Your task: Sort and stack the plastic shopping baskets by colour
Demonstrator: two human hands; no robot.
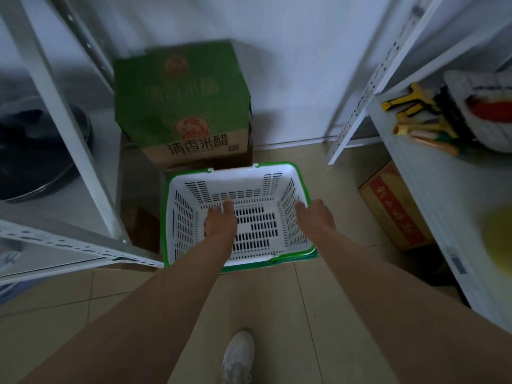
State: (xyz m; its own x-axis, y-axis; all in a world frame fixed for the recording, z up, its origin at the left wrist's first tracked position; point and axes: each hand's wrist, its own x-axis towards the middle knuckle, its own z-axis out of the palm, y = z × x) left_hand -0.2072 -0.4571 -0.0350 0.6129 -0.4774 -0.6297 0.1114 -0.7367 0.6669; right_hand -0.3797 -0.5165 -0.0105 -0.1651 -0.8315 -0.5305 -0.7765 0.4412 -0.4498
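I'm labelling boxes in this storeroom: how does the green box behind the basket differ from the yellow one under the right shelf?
The green box stands tall against the wall, stacked on a brown carton; the yellow box sits low on the floor, partly tucked under the shelf. The green box carries black lettering on a tan band, the yellow box a red band. Both are printed cardboard.

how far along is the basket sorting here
A white basket sits nested in a green-rimmed one on the floor, so one stack has started. Both hands, left and right, are inside or at it. No other baskets are visible, so what remains is unclear.
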